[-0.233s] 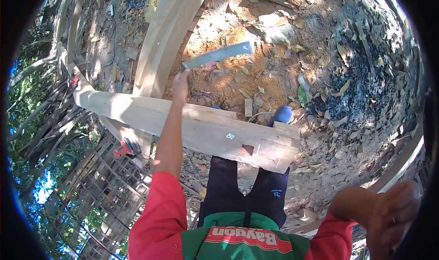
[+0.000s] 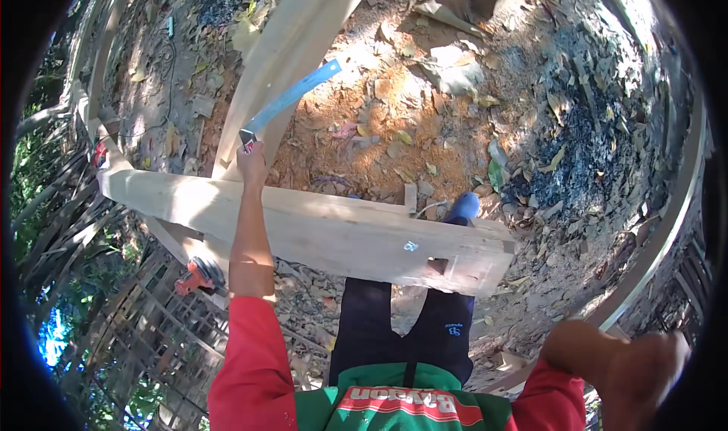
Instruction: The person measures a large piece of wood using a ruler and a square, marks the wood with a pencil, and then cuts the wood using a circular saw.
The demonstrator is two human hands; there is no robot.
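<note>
My left hand (image 2: 252,163) is closed around the dark and red grip of a long flat-bladed metal tool (image 2: 292,96). Its narrow blue-grey blade points up and to the right, crossing in front of an angled timber. Whether it is a square or a saw, I cannot tell. Below the blade, my left forearm passes over a wide pale wooden beam (image 2: 341,238) that lies across in front of my legs. Near the beam's right end are a square hole (image 2: 437,266), pencil lines and a small chalk mark. My right hand (image 2: 654,366), raised at the lower right, is blurred and its fingers are unclear.
The angled timber (image 2: 292,44) runs away from the beam. A red and black power tool (image 2: 199,275) rests on a wooden support at the left, above a bamboo lattice (image 2: 136,340). Sawdust, leaves and wood scraps cover the ground, with dark ash (image 2: 588,158) at the right.
My left hand has moved left with the tool, and the blade now tilts more steeply upward. My right hand has shifted slightly and blurred. The whole view has turned a little.
</note>
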